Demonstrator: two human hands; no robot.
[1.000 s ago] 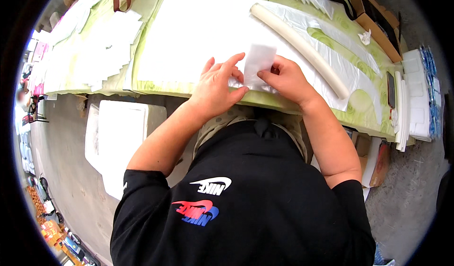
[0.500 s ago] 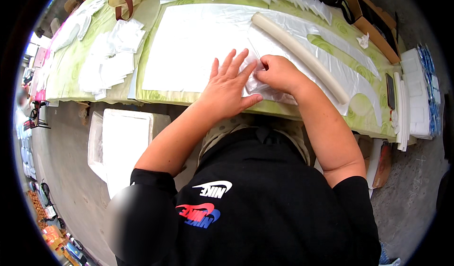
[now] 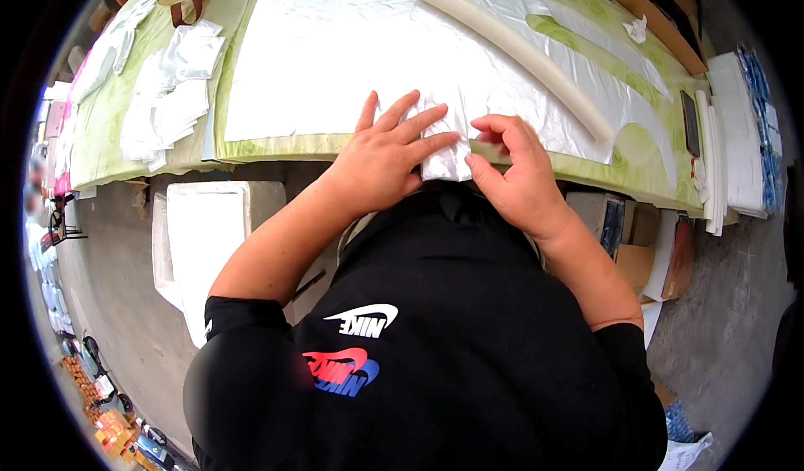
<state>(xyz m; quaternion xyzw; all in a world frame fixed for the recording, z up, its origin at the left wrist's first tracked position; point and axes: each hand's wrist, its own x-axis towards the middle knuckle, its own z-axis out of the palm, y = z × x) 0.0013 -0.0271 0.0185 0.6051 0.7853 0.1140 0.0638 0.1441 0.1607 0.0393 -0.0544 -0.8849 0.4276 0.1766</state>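
At the table's front edge lies a folded white plastic packet (image 3: 445, 159), small and wrinkled, on a large white plastic sheet (image 3: 318, 61). My left hand (image 3: 381, 159) presses on its left side with spread fingers, fingertips reaching onto the plastic. On the other side, my right hand (image 3: 523, 174) holds nothing, its thumb and forefinger apart. That thumb comes close to the packet's right edge; whether it touches is unclear. Beyond my right hand, a long cream-coloured tube (image 3: 519, 61) lies slanting across the sheet.
White plastic bags (image 3: 172, 111) lie stacked at the left on the green tablecloth (image 3: 285, 149). A black phone (image 3: 689, 123) and white rolls (image 3: 712, 169) are at the right end. A cardboard box (image 3: 666, 23) stands far right, and a white foam box (image 3: 205, 236) below the table.
The white plastic under my hands has come to the table's front edge as a folded packet. My right hand has opened from its pinch and moved nearer to me; the view has shifted.
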